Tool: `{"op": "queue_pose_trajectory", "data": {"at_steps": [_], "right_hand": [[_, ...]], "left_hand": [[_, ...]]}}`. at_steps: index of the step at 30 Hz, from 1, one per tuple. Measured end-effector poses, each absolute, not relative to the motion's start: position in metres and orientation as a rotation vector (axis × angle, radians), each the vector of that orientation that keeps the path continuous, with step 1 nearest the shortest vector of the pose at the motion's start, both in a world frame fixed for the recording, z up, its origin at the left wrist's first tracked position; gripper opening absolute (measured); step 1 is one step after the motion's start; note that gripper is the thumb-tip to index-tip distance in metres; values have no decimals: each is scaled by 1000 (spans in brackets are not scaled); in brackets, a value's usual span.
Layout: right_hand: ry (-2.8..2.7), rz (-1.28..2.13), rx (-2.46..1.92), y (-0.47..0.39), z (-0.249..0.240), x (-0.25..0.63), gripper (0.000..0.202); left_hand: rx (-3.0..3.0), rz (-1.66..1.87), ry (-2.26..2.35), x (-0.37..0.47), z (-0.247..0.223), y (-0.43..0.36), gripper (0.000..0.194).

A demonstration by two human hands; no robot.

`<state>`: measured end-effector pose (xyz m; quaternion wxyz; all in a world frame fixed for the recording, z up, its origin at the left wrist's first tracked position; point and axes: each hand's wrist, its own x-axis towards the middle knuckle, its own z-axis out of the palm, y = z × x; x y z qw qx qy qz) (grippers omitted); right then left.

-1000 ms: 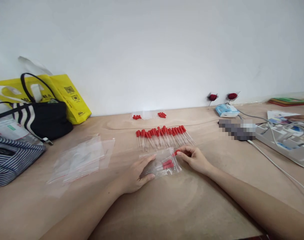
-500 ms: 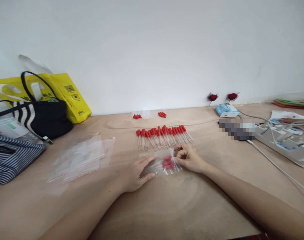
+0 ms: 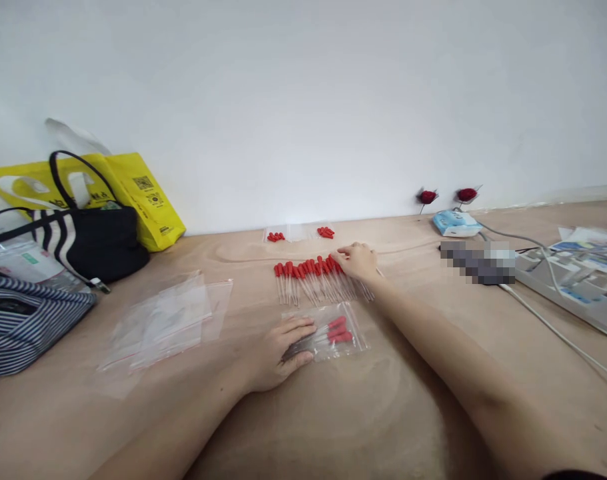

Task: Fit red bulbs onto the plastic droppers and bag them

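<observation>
A clear zip bag [image 3: 356, 343] holding several red-capped droppers [image 3: 339, 331] lies flat on the wooden table. My left hand [image 3: 282, 350] rests on the bag's left end, fingers apart. Behind the bag, a row of red-capped clear droppers [image 3: 313, 270] is laid side by side, red ends toward the wall. My right hand [image 3: 357, 261] reaches over the right part of this row, its fingers bent down at the red caps; whether it grips one is hidden.
A stack of clear bags [image 3: 168, 320] lies at left, beside a black bag [image 3: 93, 243], a yellow bag [image 3: 153, 200] and a striped pouch [image 3: 28, 327]. Filled bags [image 3: 296, 232] lie near the wall. Power strips [image 3: 573, 287], cables and a blue pack [image 3: 456, 224] are at right.
My right hand has left the bag's right edge and moved forward over the dropper row. My left hand stays on the bag. The view has shifted slightly.
</observation>
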<state>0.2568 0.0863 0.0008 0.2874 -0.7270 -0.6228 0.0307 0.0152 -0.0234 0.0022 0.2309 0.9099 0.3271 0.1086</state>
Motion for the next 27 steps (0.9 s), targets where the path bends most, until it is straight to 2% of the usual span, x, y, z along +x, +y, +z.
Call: {"op": "queue_pose_trajectory", "data": {"at_steps": [7, 13, 17, 22, 27], "right_hand": [[-1508, 291, -1829, 103, 3, 246, 24], [-1365, 421, -1622, 70, 17, 293, 44], [-1047, 695, -1277, 25, -4, 316, 43], [-832, 815, -1221, -10, -32, 313, 38], [-755, 879, -1211, -14, -35, 302, 37]], "left_hand": [[2486, 292, 902, 15, 5, -24, 40], [2506, 284, 884, 15, 5, -23, 39], [2524, 303, 884, 15, 5, -23, 40], [2524, 326, 870, 15, 0, -20, 39], [2544, 331, 857, 15, 0, -21, 38]]}}
